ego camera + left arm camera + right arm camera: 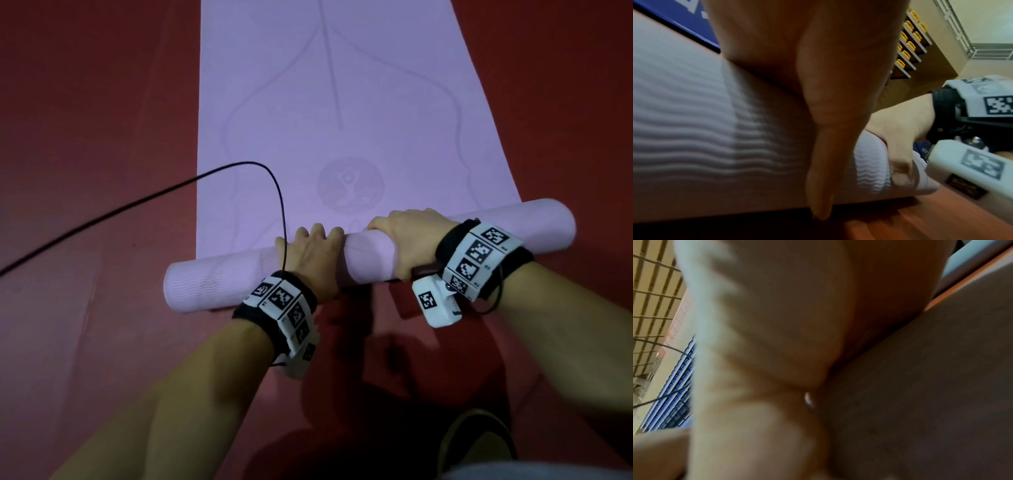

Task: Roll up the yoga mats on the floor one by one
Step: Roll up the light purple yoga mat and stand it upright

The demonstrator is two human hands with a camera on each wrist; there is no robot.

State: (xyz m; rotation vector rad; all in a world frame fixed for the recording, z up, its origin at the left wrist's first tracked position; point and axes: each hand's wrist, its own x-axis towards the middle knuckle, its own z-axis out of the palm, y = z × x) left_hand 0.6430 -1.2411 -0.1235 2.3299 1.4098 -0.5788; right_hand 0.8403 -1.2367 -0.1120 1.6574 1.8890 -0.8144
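Observation:
A lilac yoga mat (342, 102) lies flat on the red floor, its near end wound into a thick roll (212, 284) that runs across the view. My left hand (313, 250) lies over the middle of the roll, fingers curled over its far side. My right hand (411, 240) grips the roll just to the right, thumb down the near side. The left wrist view shows the roll's wavy ribbed surface (694, 129), my left thumb (828, 146) against it and my right hand (896, 138) beyond. In the blurred right wrist view my right palm (766, 337) presses on the mat (920, 386).
A black cable (137, 205) loops from my left wrist across the red floor (85, 102) to the left. My shoe (479, 442) stands close behind the roll. The left wrist view catches distant shelves with yellow items (908, 40).

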